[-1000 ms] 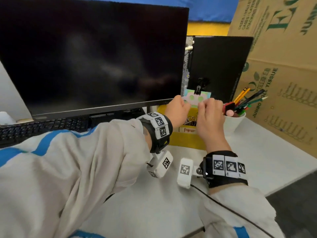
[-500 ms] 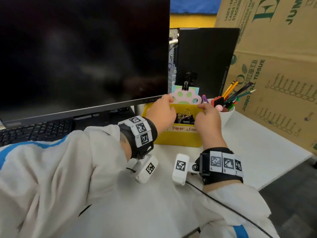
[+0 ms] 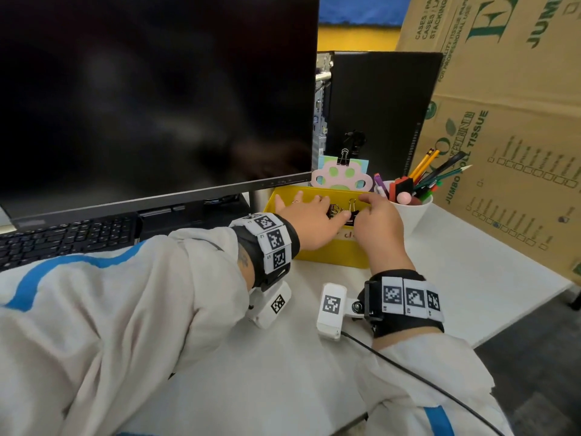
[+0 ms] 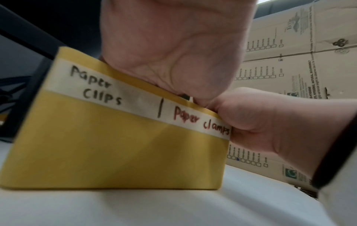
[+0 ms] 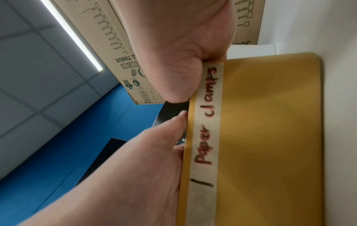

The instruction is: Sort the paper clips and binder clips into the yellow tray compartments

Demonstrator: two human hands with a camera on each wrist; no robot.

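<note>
Left hand [image 3: 309, 220] lay fingers spread over the yellow tray [image 4: 119, 146] on the tabletop [image 3: 471, 262]. Right hand [image 3: 375, 220] curled above the binder clips [image 3: 341, 212]; whether it pinched one, unclear. Clips looked light, stiff, springy: best taken by the wire handles. Tape read "Paper clips | Paper clamps"; carton [image 3: 518, 121], "JUMBO ROLL TISSUE".

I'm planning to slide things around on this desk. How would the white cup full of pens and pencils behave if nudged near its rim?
The white cup would probably tip rather than slide: it narrows toward its base, and the pencils and pens lean out well above the rim, raising its weight. They look loose, so they would likely shift or spill. A push low on its wall seems safer.
</note>
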